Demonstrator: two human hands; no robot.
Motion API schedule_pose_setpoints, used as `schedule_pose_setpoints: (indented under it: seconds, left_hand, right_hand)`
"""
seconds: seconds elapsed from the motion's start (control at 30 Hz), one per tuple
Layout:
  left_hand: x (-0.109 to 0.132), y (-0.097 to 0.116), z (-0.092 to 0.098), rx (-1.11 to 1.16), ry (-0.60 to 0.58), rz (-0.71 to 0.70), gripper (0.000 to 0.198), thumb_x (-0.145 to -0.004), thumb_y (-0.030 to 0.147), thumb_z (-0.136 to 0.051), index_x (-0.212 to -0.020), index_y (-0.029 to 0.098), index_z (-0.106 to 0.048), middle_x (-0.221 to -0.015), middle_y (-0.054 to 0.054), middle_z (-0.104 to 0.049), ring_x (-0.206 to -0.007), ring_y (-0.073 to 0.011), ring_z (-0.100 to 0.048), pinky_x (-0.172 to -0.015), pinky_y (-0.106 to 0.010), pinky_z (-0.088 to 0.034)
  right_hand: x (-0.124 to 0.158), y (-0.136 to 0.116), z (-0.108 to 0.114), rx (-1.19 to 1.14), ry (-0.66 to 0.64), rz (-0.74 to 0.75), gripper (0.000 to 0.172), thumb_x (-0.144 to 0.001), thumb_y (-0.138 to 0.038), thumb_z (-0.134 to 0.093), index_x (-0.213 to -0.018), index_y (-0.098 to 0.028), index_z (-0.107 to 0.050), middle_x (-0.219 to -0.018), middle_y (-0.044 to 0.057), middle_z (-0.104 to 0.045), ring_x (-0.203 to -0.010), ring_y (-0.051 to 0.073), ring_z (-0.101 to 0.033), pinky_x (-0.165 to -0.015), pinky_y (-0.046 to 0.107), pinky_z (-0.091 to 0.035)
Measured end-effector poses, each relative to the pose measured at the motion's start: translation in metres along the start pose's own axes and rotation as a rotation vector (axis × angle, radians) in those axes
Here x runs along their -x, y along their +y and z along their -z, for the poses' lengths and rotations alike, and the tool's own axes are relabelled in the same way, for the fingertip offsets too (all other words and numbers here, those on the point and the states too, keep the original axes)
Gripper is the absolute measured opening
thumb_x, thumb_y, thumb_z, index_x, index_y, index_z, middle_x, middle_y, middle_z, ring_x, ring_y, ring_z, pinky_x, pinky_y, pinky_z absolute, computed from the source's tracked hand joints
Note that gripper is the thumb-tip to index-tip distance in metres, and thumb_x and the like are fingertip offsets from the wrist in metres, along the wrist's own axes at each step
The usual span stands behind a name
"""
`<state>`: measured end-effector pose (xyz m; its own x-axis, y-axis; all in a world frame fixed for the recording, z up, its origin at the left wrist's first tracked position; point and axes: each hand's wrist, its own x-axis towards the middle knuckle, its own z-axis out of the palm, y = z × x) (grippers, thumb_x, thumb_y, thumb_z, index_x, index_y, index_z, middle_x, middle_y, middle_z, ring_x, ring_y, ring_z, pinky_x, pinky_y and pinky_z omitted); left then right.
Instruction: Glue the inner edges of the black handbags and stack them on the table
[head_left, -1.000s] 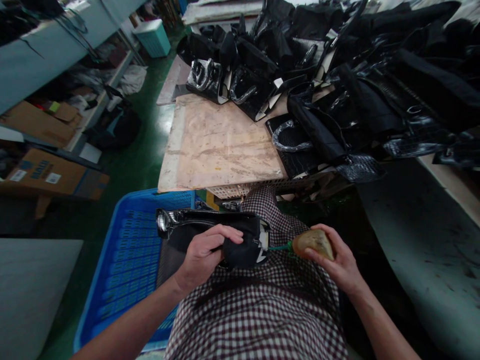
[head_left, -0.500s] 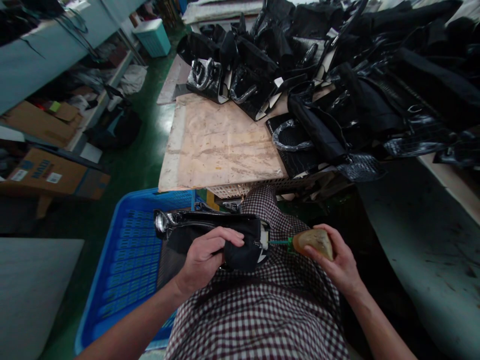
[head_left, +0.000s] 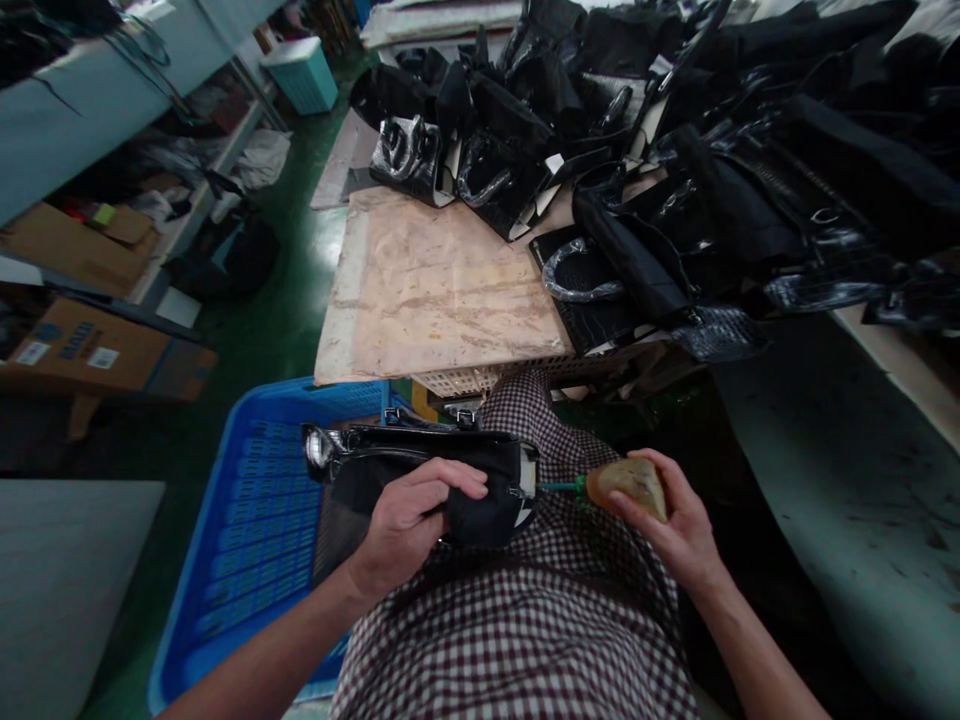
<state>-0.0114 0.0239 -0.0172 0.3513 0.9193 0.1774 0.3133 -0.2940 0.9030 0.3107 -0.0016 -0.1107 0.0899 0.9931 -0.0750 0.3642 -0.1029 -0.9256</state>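
Across my lap, over the checked apron (head_left: 517, 640), lies a black handbag (head_left: 487, 450) with its lining turned out and pale backing showing at its right end. My left hand (head_left: 420, 510) grips the dark lining, thumb tucked under and fingers on top. In my right hand (head_left: 679, 520) is a squeeze glue bottle (head_left: 628, 487), yellowish and held level. From its neck, wrapped in something green, a thin green nozzle (head_left: 559, 486) points left and reaches the pale end of the bag. Whether glue is coming out cannot be seen.
A blue plastic basket (head_left: 247, 430) stands at my left below the bag. Ahead is a worn work table (head_left: 442, 290), with several black handbags (head_left: 585, 270) piled along its back and right. Cardboard boxes (head_left: 97, 345) sit by the shelf at far left.
The view has shifted very slightly. The bag's left end and its handle buckles sit a little differently, while both hands keep their grip and the nozzle stays at the bag's end.
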Motion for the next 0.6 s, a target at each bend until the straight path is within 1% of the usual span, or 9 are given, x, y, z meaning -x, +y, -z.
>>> schedule_pose_setpoints:
  seconds: [0.13,0.2,0.3,0.43,0.5,0.6]
  left_hand:
    - [0.0,0.0,0.0,0.001,0.006,0.003,0.041,-0.075,-0.013,-0.046,-0.089,0.015,-0.072,-0.094,-0.006,-0.073,-0.098,-0.0151,-0.068,-0.09,-0.025,-0.057]
    - [0.0,0.0,0.0,-0.007,0.011,0.0,0.04,-0.075,-0.013,-0.046,-0.087,0.015,-0.072,-0.093,-0.006,-0.073,-0.097,-0.0154,-0.069,-0.089,-0.026,-0.058]
    - [0.0,0.002,0.001,-0.018,0.017,-0.007,0.038,-0.076,-0.012,-0.047,-0.086,0.015,-0.072,-0.091,-0.006,-0.073,-0.096,-0.0171,-0.069,-0.087,-0.028,-0.059]
    - [0.002,0.001,0.001,-0.005,0.009,-0.018,0.037,-0.077,-0.011,-0.048,-0.087,0.015,-0.072,-0.091,-0.007,-0.073,-0.096,-0.0186,-0.069,-0.086,-0.031,-0.06]
    - [0.003,0.0,0.0,0.007,0.002,-0.025,0.037,-0.077,-0.011,-0.047,-0.088,0.015,-0.071,-0.092,-0.007,-0.073,-0.097,-0.0188,-0.069,-0.086,-0.031,-0.059]
    - [0.007,-0.001,0.0,0.011,-0.011,-0.033,0.039,-0.077,-0.012,-0.046,-0.09,0.016,-0.071,-0.093,-0.007,-0.073,-0.099,-0.0189,-0.068,-0.088,-0.032,-0.059]
  right_hand:
    - [-0.002,0.004,-0.006,-0.025,0.089,0.015,0.054,-0.078,-0.047,-0.076,-0.121,-0.025,-0.052,-0.111,0.006,-0.058,-0.094,0.026,-0.06,-0.081,0.038,-0.052]
    - [-0.001,0.006,-0.009,-0.046,0.1,0.016,0.056,-0.077,-0.046,-0.076,-0.122,-0.025,-0.052,-0.113,0.007,-0.058,-0.095,0.026,-0.06,-0.082,0.039,-0.052]
    - [0.0,0.006,-0.01,-0.064,0.062,-0.011,0.055,-0.077,-0.046,-0.077,-0.122,-0.025,-0.052,-0.112,0.006,-0.058,-0.095,0.026,-0.06,-0.082,0.038,-0.052]
    - [0.0,0.001,-0.005,-0.051,-0.049,-0.057,0.05,-0.079,-0.047,-0.074,-0.119,-0.025,-0.054,-0.107,0.005,-0.061,-0.092,0.024,-0.061,-0.079,0.034,-0.053]
    - [0.0,0.0,-0.002,-0.039,-0.054,-0.081,0.048,-0.079,-0.048,-0.073,-0.117,-0.025,-0.055,-0.105,0.004,-0.063,-0.09,0.024,-0.061,-0.078,0.033,-0.053]
    - [0.0,-0.001,0.001,-0.034,-0.009,-0.134,0.048,-0.077,-0.051,-0.073,-0.114,-0.024,-0.057,-0.102,0.003,-0.065,-0.088,0.025,-0.063,-0.075,0.033,-0.053]
